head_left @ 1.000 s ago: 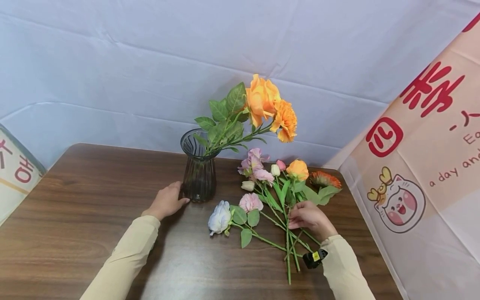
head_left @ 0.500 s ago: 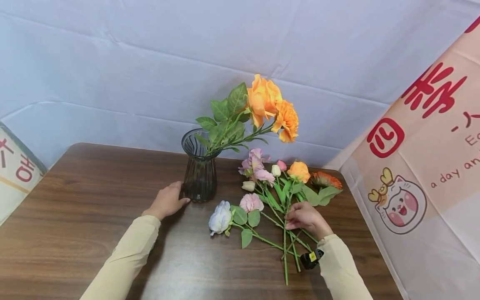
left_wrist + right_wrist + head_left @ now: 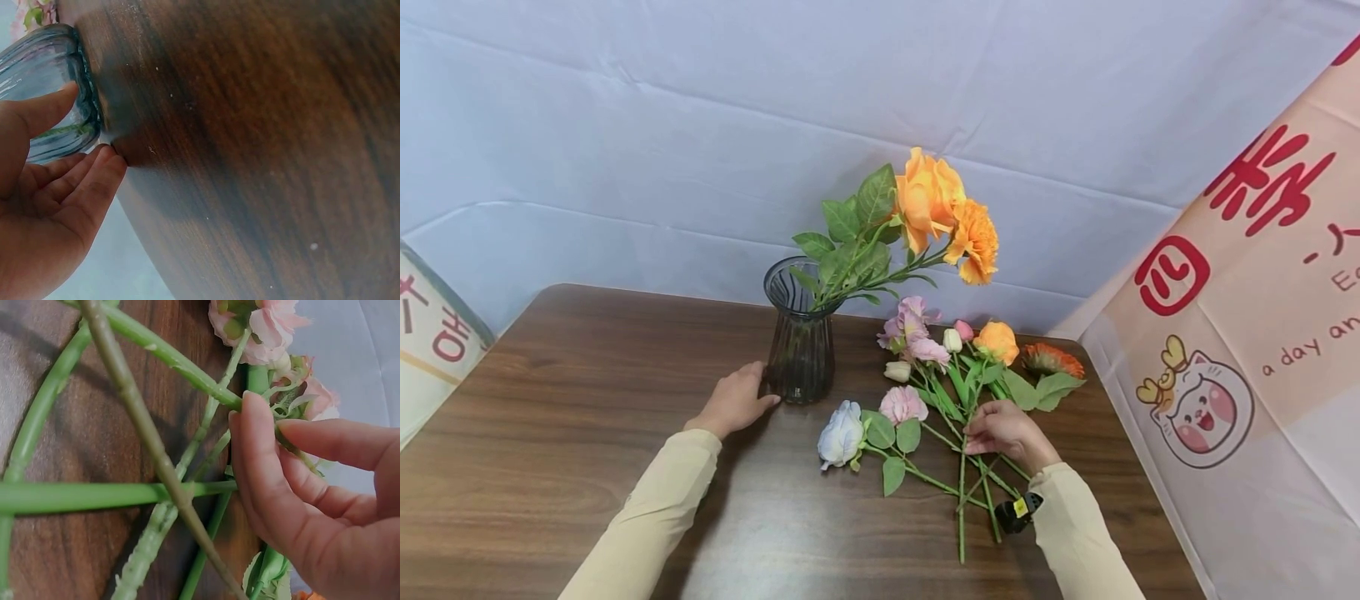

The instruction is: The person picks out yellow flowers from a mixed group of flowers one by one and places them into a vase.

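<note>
A dark ribbed glass vase stands upright, with a large orange rose and an orange carnation leaning right out of its mouth. My left hand holds the vase low on its left side; in the left wrist view the thumb lies across the glass and the fingers curve around the base. Over the loose flowers, my right hand pinches a green flower stem between thumb and fingertips. Which bloom that stem carries is hard to tell.
Around the right hand lie a blue rose, a pink flower, a purple flower, white tulips, a small orange rose and a red-orange flower. Their stems cross on the wooden table. Cloth hangs behind.
My right hand has shifted slightly left, and the lower end of the pinched stem has swung left with it. The left hand and the vase have stayed in place.
</note>
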A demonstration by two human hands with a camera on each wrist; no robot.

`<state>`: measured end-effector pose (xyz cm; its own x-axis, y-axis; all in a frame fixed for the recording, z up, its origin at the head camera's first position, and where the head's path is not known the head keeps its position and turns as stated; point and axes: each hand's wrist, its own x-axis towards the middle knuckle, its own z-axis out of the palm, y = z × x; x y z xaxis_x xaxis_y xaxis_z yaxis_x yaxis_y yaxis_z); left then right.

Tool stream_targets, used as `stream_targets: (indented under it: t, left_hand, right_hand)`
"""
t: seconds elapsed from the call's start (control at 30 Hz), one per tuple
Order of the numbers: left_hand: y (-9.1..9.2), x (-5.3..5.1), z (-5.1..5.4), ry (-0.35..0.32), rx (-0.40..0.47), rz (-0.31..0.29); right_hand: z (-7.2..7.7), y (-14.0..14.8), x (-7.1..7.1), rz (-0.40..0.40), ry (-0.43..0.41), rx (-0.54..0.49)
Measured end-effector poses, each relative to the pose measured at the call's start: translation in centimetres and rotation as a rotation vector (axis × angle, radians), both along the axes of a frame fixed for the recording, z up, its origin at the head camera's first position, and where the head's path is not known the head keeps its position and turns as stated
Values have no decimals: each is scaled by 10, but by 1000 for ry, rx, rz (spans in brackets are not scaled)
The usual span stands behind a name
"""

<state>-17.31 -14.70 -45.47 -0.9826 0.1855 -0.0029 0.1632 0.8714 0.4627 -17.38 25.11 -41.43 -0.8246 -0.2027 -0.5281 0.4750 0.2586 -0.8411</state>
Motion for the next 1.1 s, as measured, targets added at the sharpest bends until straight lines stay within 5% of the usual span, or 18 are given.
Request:
stream_targets:
  t: [0.63, 1.1]
  left_hand:
    - [0, -1, -1, -15, 5, 8]
    - [1, 0, 2, -26, 9, 10]
  right_hand:
    - [12, 10, 3, 0, -13, -143]
    - [23, 13, 5, -125, -24, -350]
